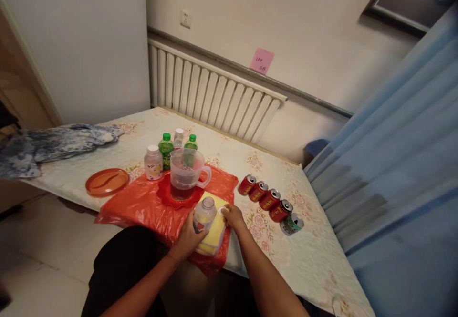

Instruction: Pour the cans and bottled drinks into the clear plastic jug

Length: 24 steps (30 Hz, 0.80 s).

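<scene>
My left hand point(189, 238) is wrapped round a small clear open bottle point(204, 213), holding it upright above a yellow sponge or cloth point(215, 231). My right hand point(233, 215) is closed on a small white cap point(222, 210) just right of the bottle's neck. Both sit at the near edge of a red plastic sheet point(143, 202). Behind them a clear measuring jug point(185, 173) with dark red liquid stands on a red dish point(167, 195).
A capped bottle point(153, 162), two green bottles point(166, 149) and a small clear one point(178, 137) stand behind the jug. An orange lid point(107, 181) lies left. Several cans point(269, 198) lie in a row at right. Blue cloth point(46, 145) lies far left; blue curtain point(400, 164) at right.
</scene>
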Each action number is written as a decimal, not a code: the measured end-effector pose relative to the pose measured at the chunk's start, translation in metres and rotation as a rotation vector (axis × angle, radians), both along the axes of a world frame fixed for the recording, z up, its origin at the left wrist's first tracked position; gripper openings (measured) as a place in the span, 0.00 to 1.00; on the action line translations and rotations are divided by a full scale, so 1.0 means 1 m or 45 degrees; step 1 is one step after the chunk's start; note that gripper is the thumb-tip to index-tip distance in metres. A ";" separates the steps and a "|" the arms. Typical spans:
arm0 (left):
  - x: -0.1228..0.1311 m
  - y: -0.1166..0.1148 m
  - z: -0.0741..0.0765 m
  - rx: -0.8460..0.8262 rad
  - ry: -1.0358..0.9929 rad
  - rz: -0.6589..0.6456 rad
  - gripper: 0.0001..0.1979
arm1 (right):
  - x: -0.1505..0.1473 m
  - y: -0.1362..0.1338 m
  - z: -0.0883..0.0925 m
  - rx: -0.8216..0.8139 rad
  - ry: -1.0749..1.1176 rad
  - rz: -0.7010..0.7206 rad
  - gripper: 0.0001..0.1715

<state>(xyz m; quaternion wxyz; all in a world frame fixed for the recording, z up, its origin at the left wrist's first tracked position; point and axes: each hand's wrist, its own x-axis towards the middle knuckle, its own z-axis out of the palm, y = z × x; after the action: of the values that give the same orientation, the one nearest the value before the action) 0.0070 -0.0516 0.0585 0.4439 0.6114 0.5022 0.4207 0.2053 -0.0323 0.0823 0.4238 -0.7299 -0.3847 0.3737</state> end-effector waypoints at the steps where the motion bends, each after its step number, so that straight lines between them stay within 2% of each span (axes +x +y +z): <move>1: 0.000 0.000 -0.002 -0.005 -0.013 -0.003 0.34 | 0.002 -0.001 0.002 0.033 -0.031 -0.008 0.07; 4: -0.001 0.001 -0.006 0.014 -0.037 -0.004 0.35 | 0.006 0.002 0.011 0.151 -0.105 -0.029 0.06; 7: -0.003 0.000 -0.009 0.037 -0.035 0.011 0.35 | 0.001 0.013 0.024 0.254 -0.109 0.011 0.10; 11: -0.009 -0.002 -0.010 0.002 -0.020 0.027 0.33 | -0.019 0.037 0.048 0.388 -0.037 0.122 0.17; 16: -0.017 -0.006 -0.007 -0.018 -0.130 0.015 0.33 | -0.049 0.066 0.077 0.588 0.035 0.253 0.24; 20: -0.018 -0.011 -0.008 -0.028 -0.200 -0.009 0.33 | -0.065 0.086 0.085 0.615 0.137 0.443 0.20; 24: -0.019 -0.014 -0.016 -0.066 -0.193 -0.017 0.35 | -0.079 0.100 0.083 0.595 0.247 0.491 0.26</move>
<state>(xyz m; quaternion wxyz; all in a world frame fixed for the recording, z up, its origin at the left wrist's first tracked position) -0.0117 -0.0655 0.0426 0.4992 0.5693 0.4738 0.4496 0.1261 0.0678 0.1651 0.5360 -0.4873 -0.5493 0.4164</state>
